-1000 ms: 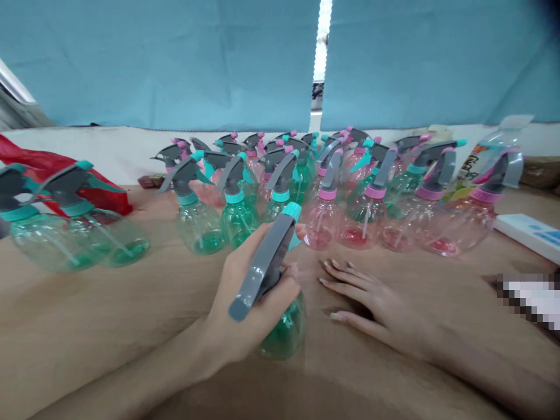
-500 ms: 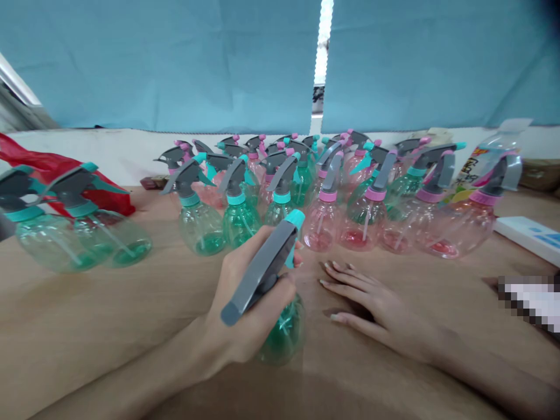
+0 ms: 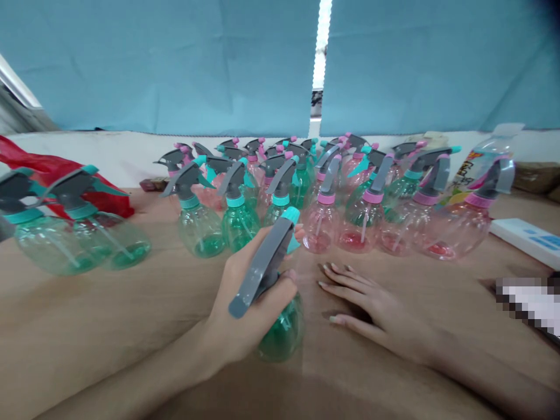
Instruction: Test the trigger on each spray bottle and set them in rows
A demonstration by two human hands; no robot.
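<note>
My left hand point(image 3: 245, 297) is wrapped round the neck of a green spray bottle point(image 3: 282, 332) with a grey and turquoise trigger head. The bottle stands on the table point(image 3: 144, 326) with its nozzle facing away from me; the fingers hide its collar. My right hand point(image 3: 371, 303) lies palm down on the tabletop to the right of this bottle, fingers spread and holding nothing. Beyond both hands, a green spray bottle point(image 3: 240, 224) and a pink spray bottle point(image 3: 356, 227) stand in the front row of a large group.
Two green spray bottles point(image 3: 111, 242) stand apart at the left, before a red plastic bag point(image 3: 118, 201). At the right are a clear drink bottle point(image 3: 492, 143), a white box point(image 3: 527, 239) and a pixelated object point(image 3: 529, 303). A blue curtain point(image 3: 175, 64) hangs behind.
The held bottle's spray head has turned and tilted slightly in my left hand, its back end shifting right and up. My right hand stays flat in place. The view has shifted slightly.
</note>
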